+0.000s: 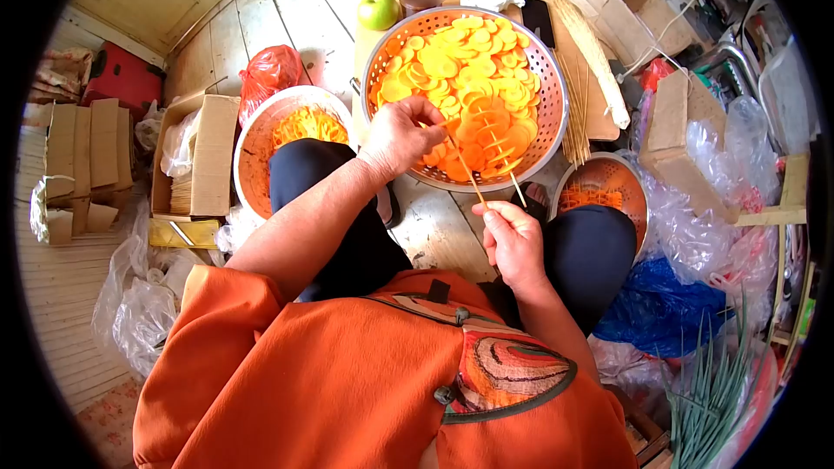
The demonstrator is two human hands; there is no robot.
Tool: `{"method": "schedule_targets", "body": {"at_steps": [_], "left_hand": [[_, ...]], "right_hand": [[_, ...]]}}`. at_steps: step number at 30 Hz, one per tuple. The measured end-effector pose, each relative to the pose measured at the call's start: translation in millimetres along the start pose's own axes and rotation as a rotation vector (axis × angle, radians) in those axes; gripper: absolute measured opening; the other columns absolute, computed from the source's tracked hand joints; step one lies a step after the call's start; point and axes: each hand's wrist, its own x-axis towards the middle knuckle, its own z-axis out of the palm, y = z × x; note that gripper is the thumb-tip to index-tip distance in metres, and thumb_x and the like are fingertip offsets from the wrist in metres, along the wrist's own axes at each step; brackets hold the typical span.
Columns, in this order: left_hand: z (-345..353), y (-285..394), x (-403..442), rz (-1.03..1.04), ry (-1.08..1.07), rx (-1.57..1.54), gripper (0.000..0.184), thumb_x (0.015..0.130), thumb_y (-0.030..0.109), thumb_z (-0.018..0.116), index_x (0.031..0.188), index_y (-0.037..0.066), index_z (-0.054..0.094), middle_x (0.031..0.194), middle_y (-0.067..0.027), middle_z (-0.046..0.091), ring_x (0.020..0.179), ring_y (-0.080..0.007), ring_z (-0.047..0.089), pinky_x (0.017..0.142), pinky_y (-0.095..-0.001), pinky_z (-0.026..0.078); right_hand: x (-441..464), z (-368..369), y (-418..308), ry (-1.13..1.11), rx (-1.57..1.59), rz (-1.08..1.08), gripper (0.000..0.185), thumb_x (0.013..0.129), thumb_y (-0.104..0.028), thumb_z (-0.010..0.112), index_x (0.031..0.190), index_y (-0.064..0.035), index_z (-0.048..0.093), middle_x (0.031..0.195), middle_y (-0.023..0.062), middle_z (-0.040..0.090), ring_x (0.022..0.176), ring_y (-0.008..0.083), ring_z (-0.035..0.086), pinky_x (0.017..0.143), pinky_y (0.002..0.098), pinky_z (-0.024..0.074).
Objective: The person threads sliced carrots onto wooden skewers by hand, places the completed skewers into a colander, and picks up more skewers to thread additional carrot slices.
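My left hand [404, 135] is pinched at the upper end of a thin wooden skewer [466, 167], with an orange carrot slice [451, 124] at its fingertips. Lower down, my right hand [514, 241] is closed around the skewer's other end. Both hands are over the near side of a large metal colander [552, 113] heaped with round carrot slices [460, 56]. A second skewer [518, 191], threaded with several spaced slices, leans on the heap with its bare end over the rim.
A bowl of shredded orange pieces [308, 126] stands left of the colander, beside a red plastic bag [268, 78]. To the right are bundled sticks [575, 113] and a second colander [638, 208] holding orange pieces. A green apple [378, 11] sits behind. Cardboard boxes [213, 156] and plastic bags [143, 321] flank me.
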Motion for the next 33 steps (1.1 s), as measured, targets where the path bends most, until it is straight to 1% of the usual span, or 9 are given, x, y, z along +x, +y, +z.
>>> {"method": "schedule_targets", "body": {"at_steps": [6, 8, 13, 17, 20, 26, 29, 31, 33], "left_hand": [[8, 14, -19, 0.001, -0.244, 0.122, 0.015, 0.073, 0.012, 0.070, 0.083, 0.005, 0.061, 0.071, 0.0001, 0.062, 0.062, -0.0074, 0.057, 0.060, -0.0231, 0.049], [7, 12, -13, 0.061, -0.180, 0.113, 0.013, 0.077, 0.009, 0.070, 0.081, 0.004, 0.059, 0.068, 0.0026, 0.059, 0.058, -0.0029, 0.054, 0.053, -0.0184, 0.044], [-2, 8, 0, -0.011, 0.002, -0.024, 0.013, 0.075, 0.010, 0.068, 0.083, 0.002, 0.061, 0.071, -0.0011, 0.062, 0.062, -0.0068, 0.058, 0.060, -0.0227, 0.049], [1, 13, -9, -0.084, -0.126, -0.018, 0.009, 0.078, 0.006, 0.069, 0.083, 0.003, 0.061, 0.071, 0.0007, 0.061, 0.061, -0.0049, 0.057, 0.056, -0.0193, 0.047], [5, 9, -17, -0.143, -0.541, -0.139, 0.012, 0.076, 0.005, 0.071, 0.085, 0.002, 0.064, 0.072, -0.0004, 0.062, 0.061, -0.0061, 0.057, 0.056, -0.0202, 0.047], [9, 18, -25, -0.124, -0.774, -0.085, 0.019, 0.075, 0.003, 0.073, 0.092, 0.002, 0.065, 0.075, -0.0010, 0.064, 0.063, -0.0078, 0.058, 0.058, -0.0212, 0.048], [4, 19, -21, -0.075, -0.780, -0.148, 0.023, 0.073, -0.001, 0.071, 0.096, 0.001, 0.065, 0.078, -0.0022, 0.064, 0.064, -0.0078, 0.058, 0.059, -0.0214, 0.049], [-4, 23, -13, -0.024, -0.596, -0.054, 0.026, 0.073, -0.005, 0.066, 0.098, 0.002, 0.064, 0.080, -0.0022, 0.064, 0.065, -0.0083, 0.059, 0.060, -0.0223, 0.049], [-14, 20, 5, -0.075, -0.227, 0.145, 0.024, 0.074, 0.000, 0.061, 0.097, 0.004, 0.066, 0.078, -0.0047, 0.065, 0.068, -0.0111, 0.062, 0.063, -0.0239, 0.050]], "right_hand": [[3, 8, -2, 0.027, 0.139, -0.006, 0.021, 0.092, -0.014, 0.049, 0.100, 0.0013, 0.061, 0.056, 0.0011, 0.049, 0.038, 0.0055, 0.038, 0.035, 0.0195, 0.0277], [4, 9, -7, 0.042, 0.181, -0.003, 0.021, 0.092, -0.014, 0.050, 0.102, 0.0010, 0.060, 0.059, 0.0023, 0.052, 0.038, 0.0055, 0.041, 0.035, 0.0189, 0.0285], [3, 6, -9, -0.008, 0.127, 0.013, 0.022, 0.091, -0.014, 0.050, 0.104, 0.0007, 0.060, 0.061, 0.0037, 0.056, 0.039, 0.0059, 0.044, 0.035, 0.0178, 0.0309], [-1, 6, -10, -0.056, 0.032, -0.029, 0.022, 0.091, -0.013, 0.051, 0.104, 0.0012, 0.060, 0.062, 0.0038, 0.056, 0.039, 0.0061, 0.045, 0.036, 0.0177, 0.0320], [-1, 4, -15, -0.038, 0.085, 0.002, 0.022, 0.091, -0.013, 0.051, 0.105, 0.0016, 0.059, 0.061, 0.0039, 0.056, 0.039, 0.0063, 0.044, 0.036, 0.0178, 0.0321], [0, 6, -8, 0.000, 0.103, -0.035, 0.022, 0.091, -0.012, 0.051, 0.105, 0.0022, 0.059, 0.060, 0.0044, 0.055, 0.038, 0.0068, 0.043, 0.035, 0.0183, 0.0313], [1, 4, -13, 0.004, 0.174, -0.021, 0.022, 0.090, -0.009, 0.051, 0.105, 0.0058, 0.058, 0.060, 0.0057, 0.055, 0.039, 0.0077, 0.043, 0.038, 0.0192, 0.0347], [4, 2, -13, 0.007, 0.219, -0.036, 0.021, 0.090, -0.008, 0.051, 0.104, 0.0057, 0.058, 0.059, 0.0054, 0.054, 0.039, 0.0077, 0.042, 0.037, 0.0193, 0.0343], [4, 2, -11, 0.007, 0.262, -0.051, 0.020, 0.090, -0.008, 0.051, 0.103, 0.0056, 0.058, 0.059, 0.0050, 0.054, 0.038, 0.0077, 0.042, 0.037, 0.0195, 0.0338]]}}
